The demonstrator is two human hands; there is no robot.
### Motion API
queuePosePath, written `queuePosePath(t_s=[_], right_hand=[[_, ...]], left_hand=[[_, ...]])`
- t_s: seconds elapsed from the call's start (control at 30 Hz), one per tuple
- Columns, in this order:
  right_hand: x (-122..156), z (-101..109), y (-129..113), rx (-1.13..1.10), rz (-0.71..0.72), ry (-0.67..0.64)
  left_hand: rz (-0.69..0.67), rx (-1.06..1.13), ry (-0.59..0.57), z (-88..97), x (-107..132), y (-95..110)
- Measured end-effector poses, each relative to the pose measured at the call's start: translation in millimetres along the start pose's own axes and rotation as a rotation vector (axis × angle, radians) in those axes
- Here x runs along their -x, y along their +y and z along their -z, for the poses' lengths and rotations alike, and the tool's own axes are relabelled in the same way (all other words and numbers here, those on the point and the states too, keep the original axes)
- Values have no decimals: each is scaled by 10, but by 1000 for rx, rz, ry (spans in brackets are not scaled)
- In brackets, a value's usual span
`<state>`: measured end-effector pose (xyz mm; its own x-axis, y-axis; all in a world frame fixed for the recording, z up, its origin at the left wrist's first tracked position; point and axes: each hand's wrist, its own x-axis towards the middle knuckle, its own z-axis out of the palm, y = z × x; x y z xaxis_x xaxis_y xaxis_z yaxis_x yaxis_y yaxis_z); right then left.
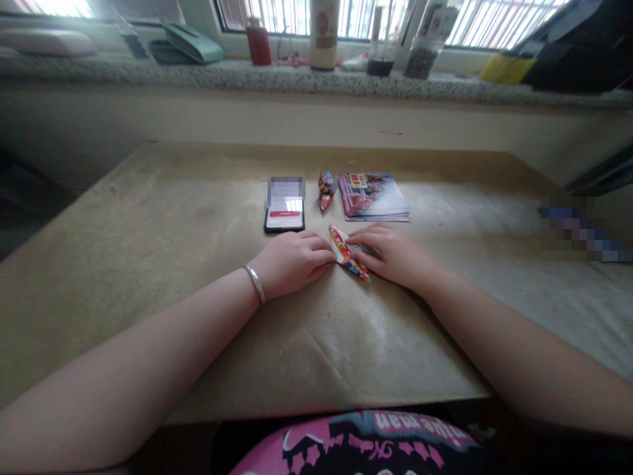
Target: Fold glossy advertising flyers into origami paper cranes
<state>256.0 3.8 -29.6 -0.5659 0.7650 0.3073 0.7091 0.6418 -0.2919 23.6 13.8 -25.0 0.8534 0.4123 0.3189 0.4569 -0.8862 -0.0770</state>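
A colourful folded paper piece (pixel 347 254) lies on the brown paper-covered table (pixel 173 264) between my two hands. My left hand (pixel 291 260), with a silver bangle on its wrist, rests to the paper's left with its fingers curled and their tips pressing the paper's edge. My right hand (pixel 393 254) lies on the paper's right side, fingers together and pressed down on it. Behind my hands are a phone (pixel 284 208) with a lit screen, a small finished folded paper figure (pixel 326 189) and a stack of colourful printed sheets (pixel 373 196).
A stone windowsill (pixel 297 78) runs along the back with a red cup (pixel 258 45), a tall bottle (pixel 324 33), jars and a green pouch (pixel 190 45). A blurred object (pixel 583 231) lies at the table's right. The table's front edge is close to my body.
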Motion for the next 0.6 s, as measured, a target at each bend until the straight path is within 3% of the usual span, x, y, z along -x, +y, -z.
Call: queuePosePath(t_s=[0.23, 0.6], right_hand=[[-15, -72, 72, 34, 71, 7], [35, 86, -222, 328, -180, -31]], left_hand=[[6, 16, 15, -20, -19, 30], [64, 10, -83, -60, -52, 15]])
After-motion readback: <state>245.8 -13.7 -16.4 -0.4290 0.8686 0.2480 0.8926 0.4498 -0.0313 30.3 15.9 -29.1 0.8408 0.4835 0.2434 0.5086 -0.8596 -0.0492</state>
